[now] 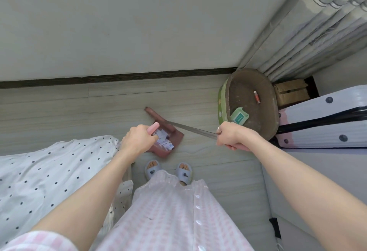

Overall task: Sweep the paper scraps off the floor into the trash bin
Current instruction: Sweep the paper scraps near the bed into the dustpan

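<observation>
Paper scraps: I see white paper scraps [163, 140] lying in the dustpan, under the pale comb-like edge of the brush head.
Dustpan: a reddish-brown dustpan [167, 141] sits on the floor [99, 103], between my feet and the dark skirting at the wall's foot; its long metal handle [190, 129] slants up toward my right hand.
Brush: a small brush with a pink handle [153, 128] is over the pan, its head touching the scraps.
Left hand: my left hand [137, 141] grips the pink handle, fingers clenched round it, above the pan's near side.
Right hand: my right hand [231, 136] grips the upper end of the metal handle, fingers curled tight on it; a ring [219, 128] shows on one finger.
Trash bin: the trash bin [249, 101], green outside and brown inside, stands in the floor's far right corner, just beside my right hand; it holds a green packet [239, 116] and a small reddish tube [256, 97].
Feet: my slippers [152, 169] stand on the floor just near of the dustpan.
Bed: a white spotted bedcover [49, 171] fills the left side, its corner next to my left hand.
Right side: a cardboard box [291, 92] sits behind the bin, a white case with a black strap [325, 119] lies beside it, and curtains [317, 32] hang above.
</observation>
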`<state>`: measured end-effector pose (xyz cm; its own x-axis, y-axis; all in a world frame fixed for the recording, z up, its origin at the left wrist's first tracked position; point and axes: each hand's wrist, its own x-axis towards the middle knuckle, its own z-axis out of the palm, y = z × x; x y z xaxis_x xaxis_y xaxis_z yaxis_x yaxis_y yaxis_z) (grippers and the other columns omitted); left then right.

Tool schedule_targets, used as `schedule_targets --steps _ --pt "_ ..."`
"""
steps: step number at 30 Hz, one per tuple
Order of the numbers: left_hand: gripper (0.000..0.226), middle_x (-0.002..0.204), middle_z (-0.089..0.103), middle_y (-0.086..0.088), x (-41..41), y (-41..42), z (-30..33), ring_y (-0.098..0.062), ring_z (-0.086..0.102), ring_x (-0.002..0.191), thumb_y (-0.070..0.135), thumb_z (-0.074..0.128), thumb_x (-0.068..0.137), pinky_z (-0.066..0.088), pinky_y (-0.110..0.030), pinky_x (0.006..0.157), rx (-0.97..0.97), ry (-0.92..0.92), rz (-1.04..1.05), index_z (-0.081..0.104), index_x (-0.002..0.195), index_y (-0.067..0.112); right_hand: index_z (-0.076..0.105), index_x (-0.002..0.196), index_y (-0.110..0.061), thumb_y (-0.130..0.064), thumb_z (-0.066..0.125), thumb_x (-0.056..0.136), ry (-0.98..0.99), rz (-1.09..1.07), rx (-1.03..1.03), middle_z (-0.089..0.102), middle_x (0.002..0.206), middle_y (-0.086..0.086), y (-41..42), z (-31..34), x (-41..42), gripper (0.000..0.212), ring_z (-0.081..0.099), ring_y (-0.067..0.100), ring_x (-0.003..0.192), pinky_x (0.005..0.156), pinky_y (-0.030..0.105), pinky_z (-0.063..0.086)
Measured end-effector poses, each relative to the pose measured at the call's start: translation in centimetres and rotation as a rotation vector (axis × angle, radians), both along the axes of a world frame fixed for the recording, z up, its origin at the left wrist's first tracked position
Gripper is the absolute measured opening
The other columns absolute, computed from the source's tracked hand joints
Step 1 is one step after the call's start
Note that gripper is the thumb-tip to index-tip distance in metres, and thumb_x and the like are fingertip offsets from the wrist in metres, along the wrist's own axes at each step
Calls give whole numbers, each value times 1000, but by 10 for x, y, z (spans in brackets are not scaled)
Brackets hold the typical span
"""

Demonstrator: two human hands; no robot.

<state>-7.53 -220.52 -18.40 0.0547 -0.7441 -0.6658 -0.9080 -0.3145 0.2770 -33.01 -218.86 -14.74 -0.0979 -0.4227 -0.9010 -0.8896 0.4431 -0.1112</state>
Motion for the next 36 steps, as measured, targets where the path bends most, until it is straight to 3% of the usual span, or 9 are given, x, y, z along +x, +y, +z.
schedule_targets --steps 3,9,14,16,19,28,32,34,36 --pt "18 90 62 -8 -3 2 4 -32 57 85 27 53 82 45 -33 72 12 24 15 62 96 20 60 115 2 -7 50 83 46 -17 -41 60 62 10 0 -3 1 34 53 25 51 65 29 53" --pt "16 66 49 -1 -18 2 10 -29 49 73 23 54 83 35 -29 58 5 83 11 50 68 19 58 73 -2 -8 47 87 56 -165 -79 68 71 15 1 -10 -7 19 61 27 63 72 34 56" --pt "12 66 52 -2 -43 -11 24 -29 52 64 22 54 81 46 -31 66 -12 156 -61 52 69 19 49 99 0 -4 44 88 -129 -553 -87 54 81 22 9 4 -39 12 49 20 50 52 28 41" --pt "9 68 53 -2 -58 -14 34 -27 53 63 21 53 82 51 -33 68 -12 182 -122 54 74 18 48 96 -6 -3 42 86 -190 -686 -69 48 86 21 17 16 -53 12 50 17 47 47 25 36" --pt "10 69 52 -1 -77 -16 47 -27 57 67 19 51 86 56 -39 74 41 200 -235 58 90 14 51 94 -4 -6 44 91 -339 -932 -57 39 68 12 33 39 -67 8 51 9 34 36 16 41" --pt "6 64 52 0 -145 -1 115 -17 53 49 19 53 86 52 -29 54 76 218 -796 56 93 18 60 97 -4 -24 30 97 -654 -1450 -419 61 71 19 145 103 -84 37 61 20 50 51 25 54" --pt "7 63 50 -1 -178 26 131 -19 49 48 19 52 83 48 -27 55 80 209 -1019 54 78 15 60 104 -5 -2 29 96 -787 -1643 -597 66 79 21 212 123 -82 32 66 21 59 60 27 58" --pt "8 63 50 -1 -195 46 136 -20 48 49 20 53 84 46 -27 53 82 206 -1114 55 77 17 56 108 -7 8 32 94 -788 -1682 -686 63 80 18 250 131 -79 31 64 18 60 63 27 58" --pt "11 63 51 -1 -215 73 138 -20 49 49 22 55 84 46 -26 53 89 202 -1225 59 81 13 56 101 -11 -1 49 94 -559 -1660 -751 55 72 10 292 133 -76 13 56 13 56 58 24 53"
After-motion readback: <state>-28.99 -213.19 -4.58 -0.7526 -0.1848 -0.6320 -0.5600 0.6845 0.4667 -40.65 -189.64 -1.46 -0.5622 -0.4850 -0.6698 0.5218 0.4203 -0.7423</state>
